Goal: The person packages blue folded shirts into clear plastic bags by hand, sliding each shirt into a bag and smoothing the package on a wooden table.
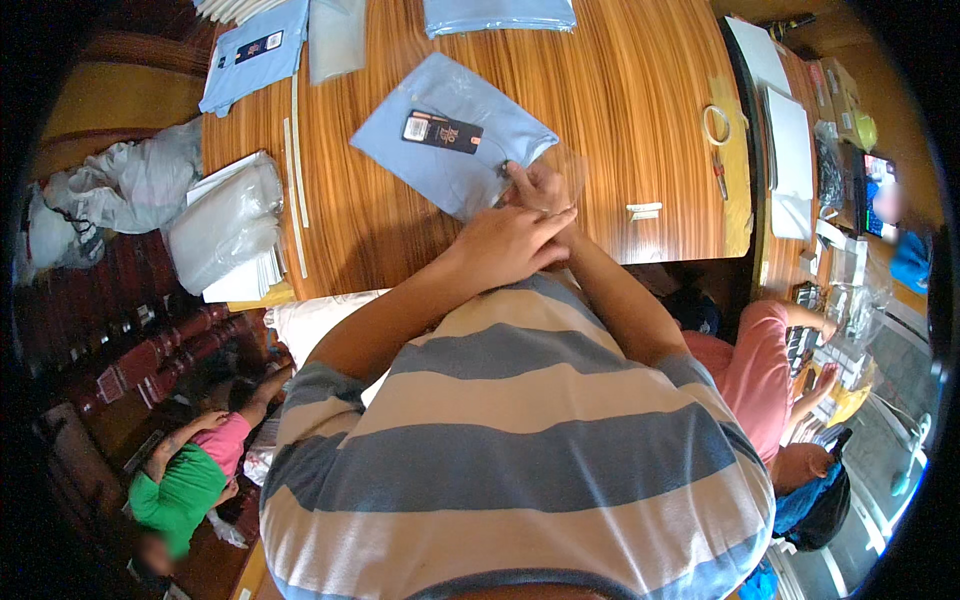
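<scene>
Both hands come together at the near right corner of a bagged blue garment!
Here's the folded light-blue garment in its clear plastic bag, lying askew on the wood-grain table, a dark hang tag across its middle. The right hand is at that corner, fingers curled inward, apparently gripping the bag's loose edge. Over it goes the left hand, fingers nearly straight and together, lying across the right hand near the wrist; whether it has hold of any plastic, I can't tell. Up at the far left sits another tagged blue garment, and toward the right edge, a tape roll just beyond a red-handled tool.
</scene>
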A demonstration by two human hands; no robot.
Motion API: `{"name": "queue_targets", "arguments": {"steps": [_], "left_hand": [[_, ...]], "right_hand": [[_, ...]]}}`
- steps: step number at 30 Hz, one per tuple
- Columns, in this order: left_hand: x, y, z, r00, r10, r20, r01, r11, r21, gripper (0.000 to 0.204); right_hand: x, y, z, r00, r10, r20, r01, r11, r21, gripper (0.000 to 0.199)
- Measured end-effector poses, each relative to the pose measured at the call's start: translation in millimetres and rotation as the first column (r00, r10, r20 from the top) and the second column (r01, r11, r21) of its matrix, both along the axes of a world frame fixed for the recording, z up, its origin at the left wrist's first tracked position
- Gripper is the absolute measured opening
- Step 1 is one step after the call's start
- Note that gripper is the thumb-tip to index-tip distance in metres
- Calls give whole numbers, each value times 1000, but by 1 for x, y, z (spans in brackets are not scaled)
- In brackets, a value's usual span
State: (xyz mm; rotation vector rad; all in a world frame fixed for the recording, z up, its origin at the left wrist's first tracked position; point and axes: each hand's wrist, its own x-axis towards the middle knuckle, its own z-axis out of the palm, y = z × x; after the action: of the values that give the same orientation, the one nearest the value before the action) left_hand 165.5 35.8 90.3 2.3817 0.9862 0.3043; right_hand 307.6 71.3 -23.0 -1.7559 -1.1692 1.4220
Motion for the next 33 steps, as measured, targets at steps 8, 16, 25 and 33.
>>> {"name": "queue_targets", "arguments": {"steps": [8, 16, 25, 33], "left_hand": [[-105, -23, -86, 998, 43, -39, -37, 988, 153, 83], [-126, -93, -123, 997, -2, 72, -23, 939, 342, 27], [-143, 4, 42, 787, 153, 598, -147, 987, -59, 31], [-124, 88, 56, 269, 511, 817, -771, 622, -135, 46]], "right_hand": [[27, -48, -3, 860, 78, -504, -133, 988, -73, 33], [124, -165, 29, 824, 333, 459, -350, 935, -50, 33], [47, -22, 94, 910, 263, 320, -414, 541, 732, 69], [-32, 45, 130, 936, -215, -277, 344, 716, 607, 19]]}}
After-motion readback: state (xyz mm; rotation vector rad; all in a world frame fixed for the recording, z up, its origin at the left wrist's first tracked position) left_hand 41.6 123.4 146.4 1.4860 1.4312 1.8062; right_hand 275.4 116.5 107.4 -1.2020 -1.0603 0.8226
